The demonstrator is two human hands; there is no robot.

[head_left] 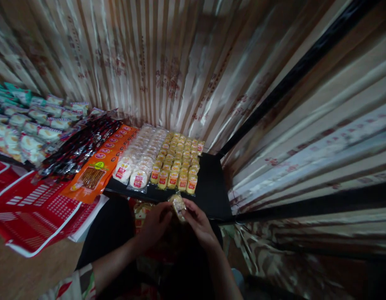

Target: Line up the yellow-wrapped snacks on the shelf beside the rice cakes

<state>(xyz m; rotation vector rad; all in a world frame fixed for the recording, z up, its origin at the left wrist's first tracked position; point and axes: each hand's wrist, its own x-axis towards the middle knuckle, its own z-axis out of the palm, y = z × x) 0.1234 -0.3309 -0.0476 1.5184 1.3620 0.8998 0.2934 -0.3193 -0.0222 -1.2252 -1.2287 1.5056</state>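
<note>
Between my two hands, over my lap, is a small wrapped snack packet (pixel 178 206) in clear, shiny film. My right hand (pixel 201 225) pinches its right side with thumb and fingers. From the other side my left hand (pixel 156 223) has curled fingers, their tips at the packet's left edge. Just beyond stand tight rows of yellow wrapped snacks (pixel 177 162) with red and white labels on the near ones. Left of these lie rows of round white wrapped crackers (pixel 139 177). Below my hands, part of a container with more packets (pixel 143 208) shows in shadow.
The black shelf (pixel 213 183) carries the rows. Orange snack packs (pixel 96 166), dark shiny packets (pixel 78 148) and white-and-green bags (pixel 39 121) fill its left part. A red basket (pixel 33 212) is at left. Pleated sheeting (pixel 168 62) and a black pole (pixel 286 87) border the shelf.
</note>
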